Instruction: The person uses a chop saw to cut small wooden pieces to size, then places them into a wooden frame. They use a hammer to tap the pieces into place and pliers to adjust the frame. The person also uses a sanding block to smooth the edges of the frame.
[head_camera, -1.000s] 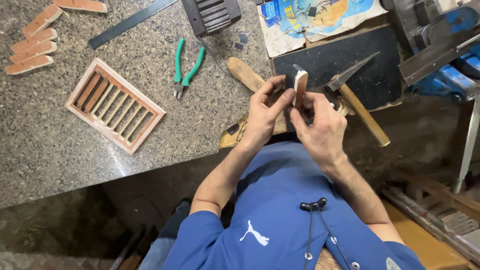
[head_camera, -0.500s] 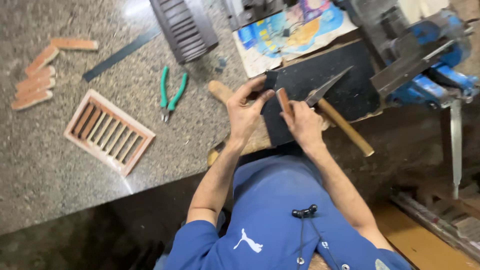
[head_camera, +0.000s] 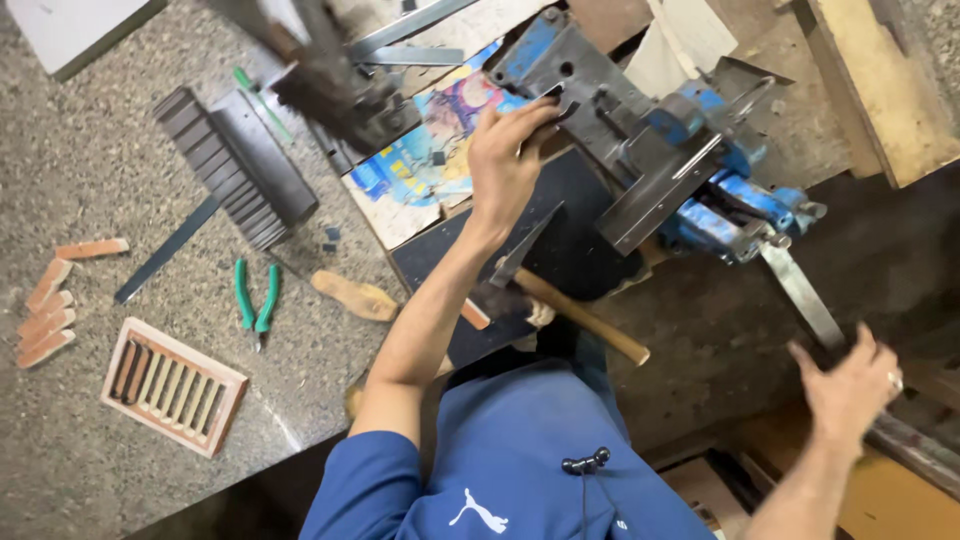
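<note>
My left hand (head_camera: 505, 150) reaches up to the jaws of the blue bench vise (head_camera: 690, 150). Its fingertips are pinched on a small wooden piece (head_camera: 553, 97) at the jaw, and the fingers hide most of the piece. My right hand (head_camera: 850, 385) hangs low at the right with fingers spread and empty. It is just beside the vise's long metal handle bar (head_camera: 800, 290), and I cannot tell whether it touches the bar. A hammer (head_camera: 570, 310) with a wooden handle lies on the dark mat (head_camera: 580, 250) below my left forearm.
On the stone worktop (head_camera: 120, 150) lie green pliers (head_camera: 255, 300), a wooden slatted grille (head_camera: 172, 385), several short wooden slats (head_camera: 45, 310), a steel ruler (head_camera: 165, 250), a dark ribbed metal block (head_camera: 240, 165) and a wooden handle (head_camera: 355, 295). A colourful printed sheet (head_camera: 430, 140) lies behind.
My hands have parted. The left has gone up from in front of my chest to the vise jaws; the right has swung down to the vise handle. The view has shifted right.
</note>
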